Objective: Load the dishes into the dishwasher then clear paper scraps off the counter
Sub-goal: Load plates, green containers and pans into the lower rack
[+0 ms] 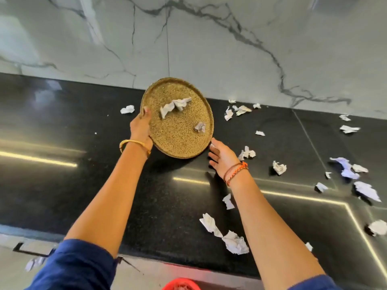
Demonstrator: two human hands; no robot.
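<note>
A round woven tray (180,143) is held tilted above the black counter (62,126). My left hand (141,127) grips its left rim, thumb over the edge. Two crumpled paper scraps lie in the tray: a larger one (174,105) and a small one (200,127). My right hand (222,156) hovers at the tray's lower right rim, fingers spread and relaxed, holding nothing that I can see. Several torn paper scraps lie scattered on the counter to the right, such as one (247,152) beside my right hand and a crumpled pair (235,240) near the front edge.
A marble backsplash (209,49) rises behind the counter. One scrap (127,109) lies left of the tray. A red container (181,285) shows at the bottom edge below the counter. A paper piece (34,263) lies on the floor at lower left.
</note>
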